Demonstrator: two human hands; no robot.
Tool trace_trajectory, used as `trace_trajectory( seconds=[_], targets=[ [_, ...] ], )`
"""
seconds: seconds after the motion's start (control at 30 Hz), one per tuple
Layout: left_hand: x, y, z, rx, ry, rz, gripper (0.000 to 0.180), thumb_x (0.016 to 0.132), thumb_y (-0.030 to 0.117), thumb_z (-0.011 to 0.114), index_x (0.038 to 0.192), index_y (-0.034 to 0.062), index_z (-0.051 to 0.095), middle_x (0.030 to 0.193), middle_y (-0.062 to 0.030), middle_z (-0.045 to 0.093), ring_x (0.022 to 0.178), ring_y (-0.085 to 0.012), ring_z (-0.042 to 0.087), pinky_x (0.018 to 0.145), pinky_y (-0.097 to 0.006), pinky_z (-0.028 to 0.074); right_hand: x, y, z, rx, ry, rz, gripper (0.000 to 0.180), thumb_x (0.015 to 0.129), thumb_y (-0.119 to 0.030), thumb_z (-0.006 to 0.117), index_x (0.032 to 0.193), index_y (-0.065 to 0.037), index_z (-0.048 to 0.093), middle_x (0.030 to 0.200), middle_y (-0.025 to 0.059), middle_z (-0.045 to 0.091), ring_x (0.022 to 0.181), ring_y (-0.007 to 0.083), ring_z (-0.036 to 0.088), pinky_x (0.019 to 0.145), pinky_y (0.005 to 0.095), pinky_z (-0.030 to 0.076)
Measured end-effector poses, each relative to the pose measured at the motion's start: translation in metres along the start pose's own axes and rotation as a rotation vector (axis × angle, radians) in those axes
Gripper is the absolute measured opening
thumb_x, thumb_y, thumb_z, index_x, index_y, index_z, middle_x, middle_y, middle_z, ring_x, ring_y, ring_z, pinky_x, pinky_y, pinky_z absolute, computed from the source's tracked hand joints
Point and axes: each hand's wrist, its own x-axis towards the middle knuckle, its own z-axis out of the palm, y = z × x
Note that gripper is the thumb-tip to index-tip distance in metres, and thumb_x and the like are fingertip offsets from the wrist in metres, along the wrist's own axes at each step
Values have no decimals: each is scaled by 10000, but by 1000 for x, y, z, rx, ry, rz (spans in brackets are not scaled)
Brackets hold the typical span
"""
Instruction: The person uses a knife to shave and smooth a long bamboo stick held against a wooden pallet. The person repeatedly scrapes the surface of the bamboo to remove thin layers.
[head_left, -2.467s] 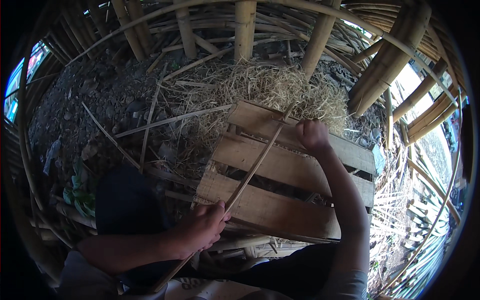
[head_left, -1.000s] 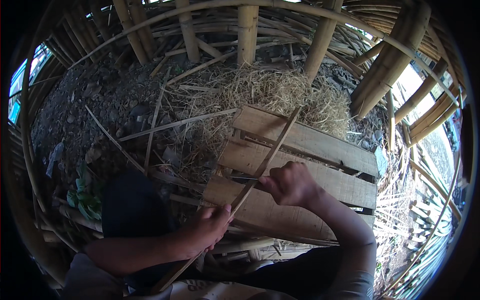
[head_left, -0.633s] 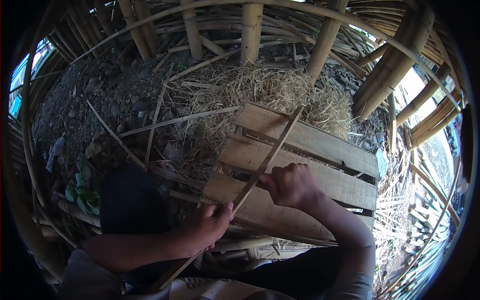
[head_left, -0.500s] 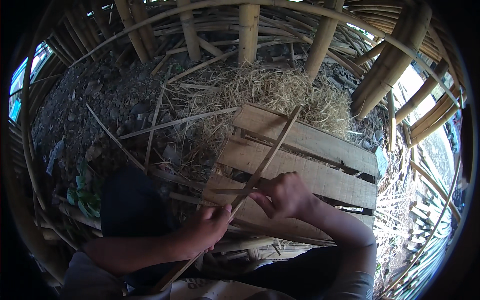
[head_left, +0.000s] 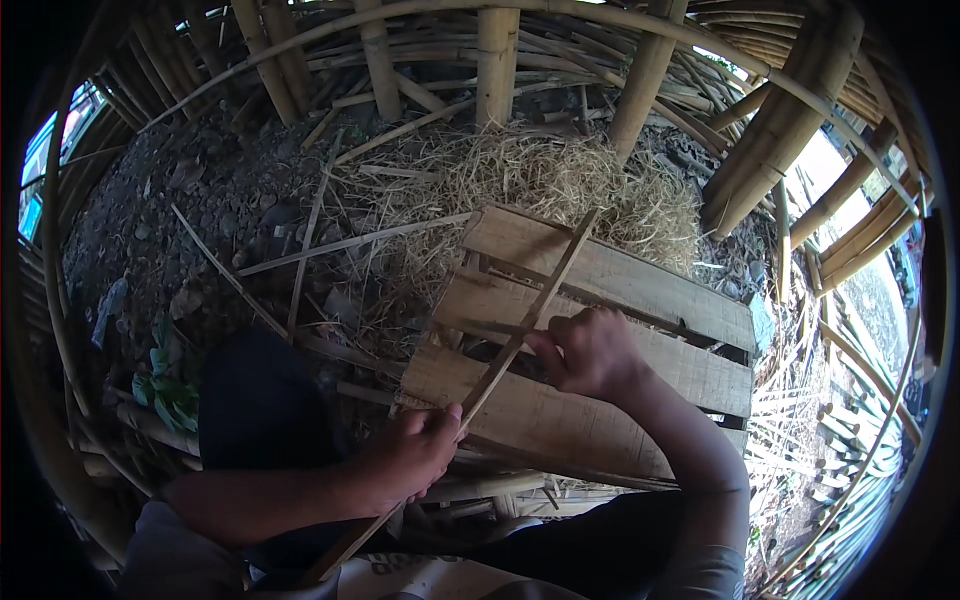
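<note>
Two hands, left hand (head_left: pixel 415 460) and right hand (head_left: pixel 590 352), clamp one bamboo strip (head_left: pixel 520 335) over three planks (head_left: pixel 600 270).

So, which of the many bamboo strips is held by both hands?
The long thin strip lying diagonally over the wooden pallet: left hand grips its lower part, right hand pinches it higher. The other strips lie loose on the ground.

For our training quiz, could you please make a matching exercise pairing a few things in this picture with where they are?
Things:
1. left hand
2. right hand
3. straw pile
4. green leaves

Places:
A. behind the wooden pallet
B. on the ground at the left
C. gripping the bamboo strip at its near part
D. pinching the strip midway, over the pallet

Pairs: 1-C, 2-D, 3-A, 4-B
</note>
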Motion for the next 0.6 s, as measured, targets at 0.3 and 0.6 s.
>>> trace_trajectory(
  seconds=[0.3,0.6],
  targets=[
    [1,1,1,-2,-25,13,415,1094,420,344,949,63,498,579,46,397,417,-40,360,383,-209,337,4,31,2,1,-93,230,408,948,-309,623,611,-79,616,514,110,572,451,292,586,461,421,468],
    [1,5,2,-31,-52,-15,442,1090,456,328,941,73,492,577,44,396,417,-47,359,385,-213,336,-1,63,7,3,-10,178,497,980,-438,567,625,-104,667,500,107,576,430,310,567,464,419,461]
  ],
)
